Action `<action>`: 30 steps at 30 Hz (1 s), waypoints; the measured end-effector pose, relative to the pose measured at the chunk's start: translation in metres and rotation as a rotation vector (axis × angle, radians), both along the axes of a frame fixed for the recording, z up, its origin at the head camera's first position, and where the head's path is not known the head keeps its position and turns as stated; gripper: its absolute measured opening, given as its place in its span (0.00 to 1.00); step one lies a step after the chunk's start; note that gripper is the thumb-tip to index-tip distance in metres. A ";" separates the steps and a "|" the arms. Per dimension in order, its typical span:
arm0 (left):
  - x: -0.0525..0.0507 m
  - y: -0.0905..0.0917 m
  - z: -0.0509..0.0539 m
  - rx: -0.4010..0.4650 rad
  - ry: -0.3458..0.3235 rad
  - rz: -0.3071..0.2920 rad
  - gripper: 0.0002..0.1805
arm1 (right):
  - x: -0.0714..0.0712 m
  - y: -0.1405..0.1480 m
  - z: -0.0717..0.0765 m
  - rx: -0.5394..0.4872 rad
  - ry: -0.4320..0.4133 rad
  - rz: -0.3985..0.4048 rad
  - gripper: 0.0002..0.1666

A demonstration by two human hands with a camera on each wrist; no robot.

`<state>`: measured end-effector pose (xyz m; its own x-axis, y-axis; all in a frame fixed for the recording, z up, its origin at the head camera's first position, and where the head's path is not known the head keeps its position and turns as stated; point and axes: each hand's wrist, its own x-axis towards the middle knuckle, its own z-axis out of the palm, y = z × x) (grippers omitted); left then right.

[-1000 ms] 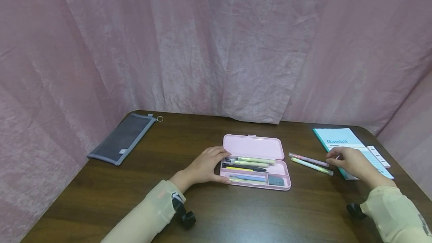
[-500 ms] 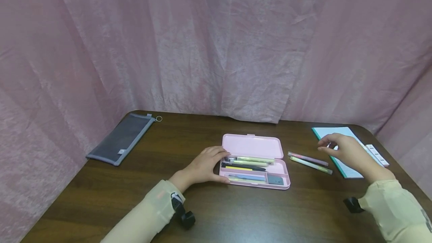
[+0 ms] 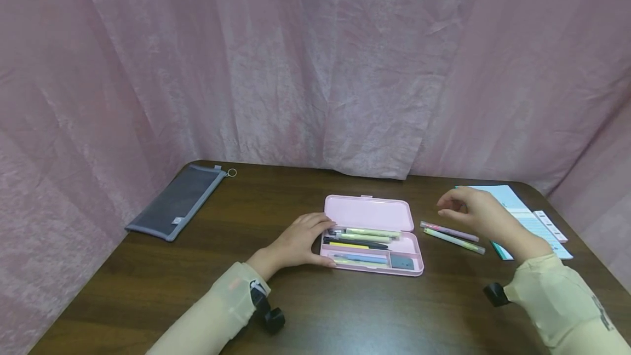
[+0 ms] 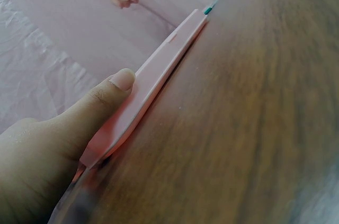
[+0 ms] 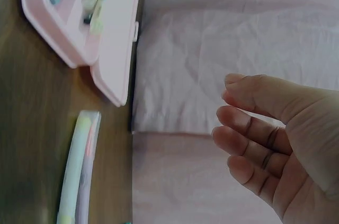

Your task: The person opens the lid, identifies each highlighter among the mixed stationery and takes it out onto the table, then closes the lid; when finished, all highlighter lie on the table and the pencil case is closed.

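Note:
A pink pencil case [image 3: 368, 213] lies with its lid laid back in the head view. In its tray are several pens [image 3: 370, 238] and a grey-blue eraser [image 3: 402, 263] in a small compartment. My left hand [image 3: 296, 241] grips the case's left end, and the left wrist view shows the thumb [image 4: 108, 94] against its side wall. Above the table, near two pens, my right hand [image 3: 475, 213] hovers with loosely bent fingers and nothing in them. Those pens, one purple [image 3: 448, 231] and one pale green [image 3: 453, 240], lie side by side right of the case.
A notebook [image 3: 532, 229] lies at the right, partly hidden by my right hand, with a small white strip [image 3: 550, 225] at its edge. A grey mesh zip pouch [image 3: 177, 201] rests at the far left. Pink curtain [image 3: 305, 70] hangs behind the brown table [image 3: 325, 311].
My right hand has lifted off the notebook and moved left toward the space above the two pens. The left hand stays on the pencil case.

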<state>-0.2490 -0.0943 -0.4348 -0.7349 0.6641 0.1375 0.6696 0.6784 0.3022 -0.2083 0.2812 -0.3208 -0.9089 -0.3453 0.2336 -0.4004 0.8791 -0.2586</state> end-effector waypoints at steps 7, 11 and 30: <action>-0.001 0.000 0.001 -0.002 0.004 0.000 0.48 | -0.001 -0.019 -0.006 -0.060 -0.030 0.066 0.08; 0.000 0.000 0.000 0.000 0.000 -0.002 0.48 | -0.002 -0.030 -0.011 -0.058 -0.027 0.080 0.08; -0.001 -0.001 0.001 -0.004 0.000 -0.002 0.48 | -0.010 -0.057 -0.059 -0.044 -0.068 0.095 0.09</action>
